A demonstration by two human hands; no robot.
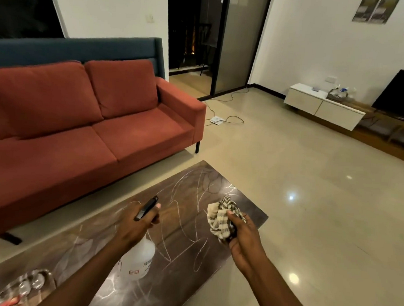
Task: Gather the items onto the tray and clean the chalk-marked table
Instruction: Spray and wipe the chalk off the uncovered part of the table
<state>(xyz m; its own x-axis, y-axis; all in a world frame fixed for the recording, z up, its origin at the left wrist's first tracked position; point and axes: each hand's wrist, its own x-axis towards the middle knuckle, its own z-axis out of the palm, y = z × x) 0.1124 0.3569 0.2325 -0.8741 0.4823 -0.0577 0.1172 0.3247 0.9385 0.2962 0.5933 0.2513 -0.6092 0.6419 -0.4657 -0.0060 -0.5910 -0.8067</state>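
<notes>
A dark, leaf-patterned coffee table [247, 211] fills the lower middle, with white chalk scribbles [188, 213] across its top. My left hand [136, 224] grips the black trigger head of a white spray bottle [138, 261] held above the table. My right hand [243, 239] holds a crumpled checked cloth [223, 214] over the table's right side. A shiny metal tray [47, 276] with glasses and a reddish item sits at the table's near left corner, partly cut off by the frame.
A red sofa [92, 128] stands close along the table's left side. Glossy tiled floor [311, 182] lies to the right. A cable and small white device [216, 119] lie on the floor by the sofa's arm. A low white TV cabinet [323, 105] lines the far right wall.
</notes>
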